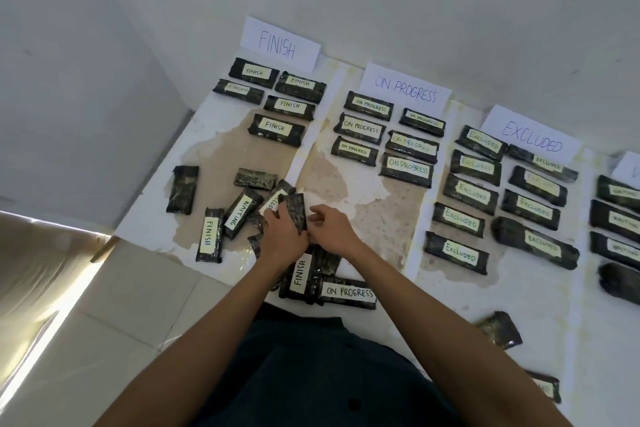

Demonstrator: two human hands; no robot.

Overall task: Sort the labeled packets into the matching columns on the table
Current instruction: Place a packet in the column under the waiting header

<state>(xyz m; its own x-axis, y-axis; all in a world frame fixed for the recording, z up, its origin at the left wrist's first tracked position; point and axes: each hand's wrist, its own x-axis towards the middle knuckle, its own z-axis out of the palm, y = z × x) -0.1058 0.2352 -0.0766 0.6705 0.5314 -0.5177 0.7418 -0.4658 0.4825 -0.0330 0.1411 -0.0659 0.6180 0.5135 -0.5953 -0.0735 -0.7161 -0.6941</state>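
Note:
Black wrapped packets with pale labels lie in columns under paper signs: FINISH (278, 43), ON PROGRESS (405, 89) and EXCLUDED (531, 136). An unsorted heap sits at the table's near left. My left hand (281, 236) grips a black packet (294, 210) held upright over that heap, its label hidden. My right hand (330, 227) is beside it, fingers curled at the packet's lower edge; whether they pinch it is unclear. Loose packets read WAITING (240, 210), FINISH (209, 238), FINISH (300, 273) and ON PROGRESS (348, 292).
A fourth column of packets (620, 218) runs off the right edge under a cut-off sign (628, 168). Two stray packets (500, 329) lie at the near right. A face-down packet (182, 189) lies at the far left. A wall backs the table; tiled floor (121, 305) lies left.

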